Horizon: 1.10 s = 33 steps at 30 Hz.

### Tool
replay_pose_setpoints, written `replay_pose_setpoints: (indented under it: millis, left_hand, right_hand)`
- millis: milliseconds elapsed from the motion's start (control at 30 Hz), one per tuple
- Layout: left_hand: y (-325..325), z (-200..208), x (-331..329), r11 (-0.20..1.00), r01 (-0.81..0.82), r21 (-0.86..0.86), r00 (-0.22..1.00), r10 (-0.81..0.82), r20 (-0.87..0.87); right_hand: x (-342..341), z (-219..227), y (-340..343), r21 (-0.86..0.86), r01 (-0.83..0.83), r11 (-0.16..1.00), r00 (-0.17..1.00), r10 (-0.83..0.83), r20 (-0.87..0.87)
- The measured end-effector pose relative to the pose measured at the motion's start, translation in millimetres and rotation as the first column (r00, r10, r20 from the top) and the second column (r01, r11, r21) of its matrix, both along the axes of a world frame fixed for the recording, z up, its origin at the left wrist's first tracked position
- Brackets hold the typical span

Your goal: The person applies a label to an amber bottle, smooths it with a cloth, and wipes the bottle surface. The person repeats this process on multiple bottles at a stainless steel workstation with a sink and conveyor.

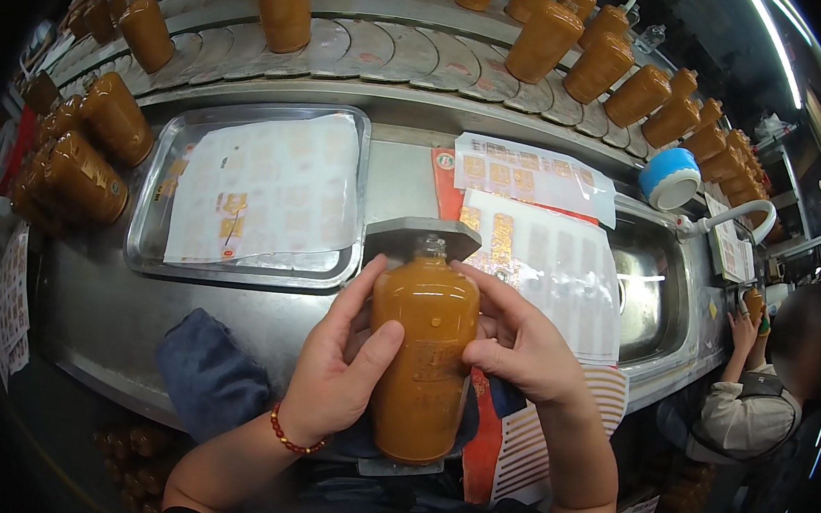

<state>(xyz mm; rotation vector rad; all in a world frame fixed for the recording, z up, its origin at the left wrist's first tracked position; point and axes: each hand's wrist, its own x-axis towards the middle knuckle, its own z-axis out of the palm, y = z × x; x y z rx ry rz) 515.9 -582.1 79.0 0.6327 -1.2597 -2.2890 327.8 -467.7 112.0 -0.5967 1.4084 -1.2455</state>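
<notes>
Between my two hands is a brown glazed bottle (421,363) with a short clear glass neck, its top toward a grey metal plate (422,230). My left hand (340,357) grips its left side, thumb across the front; a red bead bracelet circles that wrist. Around the right side curls my right hand (520,337), thumb pressed to the bottle's edge. Faint raised markings show on the bottle's face. Under it lies dark blue cloth, mostly hidden. Beyond my left hand, a metal tray (361,195) holds a white sticker sheet (282,179) with few gold labels left on it.
Sticker sheets (545,267) lie to the right, beside a steel sink (654,285) with a white faucet (722,218) and a blue-and-white roll (669,176). Brown bottles (543,43) stand along the conveyor (388,52); others cluster left. A blue cloth (209,371) lies front left. A co-worker (746,408) sits right.
</notes>
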Motion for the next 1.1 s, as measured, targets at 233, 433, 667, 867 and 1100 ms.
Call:
replay_pose_setpoints:
  millis: [233, 433, 667, 867, 1100]
  left_hand:
    - [-0.3, 3.2, 2.3, 1.000, 0.005, -0.010, 1.000, -0.005, 0.000]
    - [3.6, -1.3, -3.4, 0.998, -0.032, -0.054, 0.999, 0.032, -0.002]
    - [3.8, -7.3, 0.3, 0.998, -0.014, -0.066, 1.000, 0.013, -0.022]
    - [7.1, -18.9, 27.0, 0.893, 0.061, -0.446, 0.998, -0.057, 0.022]
    - [16.3, -24.1, 41.9, 0.495, 0.151, -0.856, 0.986, -0.138, 0.095]
  right_hand:
    - [-7.4, 17.2, -4.2, 0.061, -0.061, 0.996, 0.983, 0.070, -0.168]
    - [2.9, 17.6, -9.7, 0.073, -0.050, 0.996, 0.961, 0.068, -0.270]
    - [-4.5, 11.9, -2.2, 0.020, -0.027, 0.999, 0.980, 0.030, -0.196]
    - [-22.5, 40.7, 7.7, 0.011, 0.225, 0.974, 0.947, -0.216, -0.237]
    - [17.8, 76.1, 1.5, 0.043, -0.230, 0.972, 0.631, 0.183, -0.754]
